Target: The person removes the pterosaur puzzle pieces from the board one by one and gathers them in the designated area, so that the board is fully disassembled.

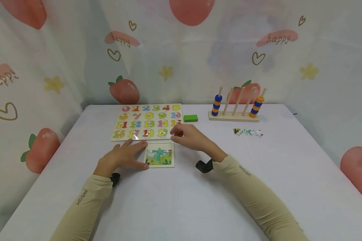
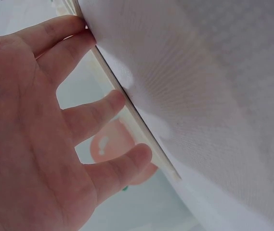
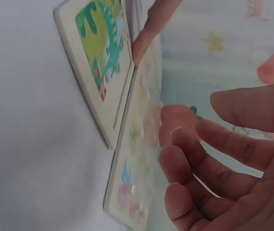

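My left hand (image 1: pixel 122 157) lies palm down with fingers spread, thumb and index fingertip at the left side of a small square board (image 1: pixel 173 157). A teal dinosaur picture (image 1: pixel 159 156) fills the board's middle. The other left fingertips reach the front edge of a larger number board (image 1: pixel 149 115). In the left wrist view, those fingers meet a thin pale board edge (image 2: pixel 141 127). Over the number board's front right corner, my right hand (image 1: pixel 188 136) hovers with loosely bent fingers. The right wrist view shows nothing between its thumb (image 3: pixel 247 106) and fingers.
A green block (image 1: pixel 190 118) lies beside the number board's right side. Farther right stands a wooden peg rack (image 1: pixel 233 117) with blue and orange beads on its two end pegs. A small colourful picture strip (image 1: pixel 248 132) lies in front of it. A patterned curtain (image 1: pixel 193 63) hangs behind the white table (image 1: pixel 157 207).
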The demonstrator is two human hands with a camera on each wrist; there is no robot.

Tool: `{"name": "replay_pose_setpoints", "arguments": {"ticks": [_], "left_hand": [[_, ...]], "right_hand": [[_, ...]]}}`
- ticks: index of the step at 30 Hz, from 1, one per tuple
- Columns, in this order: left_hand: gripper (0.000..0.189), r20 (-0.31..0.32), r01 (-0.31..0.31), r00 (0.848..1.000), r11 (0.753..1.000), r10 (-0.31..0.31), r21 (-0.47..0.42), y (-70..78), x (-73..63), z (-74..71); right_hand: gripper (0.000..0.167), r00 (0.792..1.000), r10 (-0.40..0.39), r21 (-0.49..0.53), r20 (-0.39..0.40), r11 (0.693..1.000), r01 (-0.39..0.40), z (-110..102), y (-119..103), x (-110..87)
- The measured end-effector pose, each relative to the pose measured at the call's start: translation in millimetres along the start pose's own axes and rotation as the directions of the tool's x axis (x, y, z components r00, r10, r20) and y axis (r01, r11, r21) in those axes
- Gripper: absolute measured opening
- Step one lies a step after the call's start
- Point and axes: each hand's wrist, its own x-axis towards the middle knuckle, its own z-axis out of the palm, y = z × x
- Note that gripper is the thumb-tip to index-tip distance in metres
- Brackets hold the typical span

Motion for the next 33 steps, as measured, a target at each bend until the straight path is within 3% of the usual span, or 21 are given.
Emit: {"name": "replay_pose_setpoints", "arguments": {"ticks": [19, 33], "left_hand": [[0.101, 0.01, -0.005, 1.0, 1.0, 0.005, 0.005, -6.0, 6.2, 1.6], [0.1, 0.009, -0.002, 1.0, 1.0, 0.003, -0.012, -4.1, 4.7, 0.8]], "right_hand": [[0.026, 0.989, -0.039, 0.034, 0.142, 0.999, 0.035, 36.3, -21.0, 22.5], [0.02, 0.984, -0.003, -0.09, 0.18, 0.996, 0.019, 53.3, -22.7, 37.2]]}}
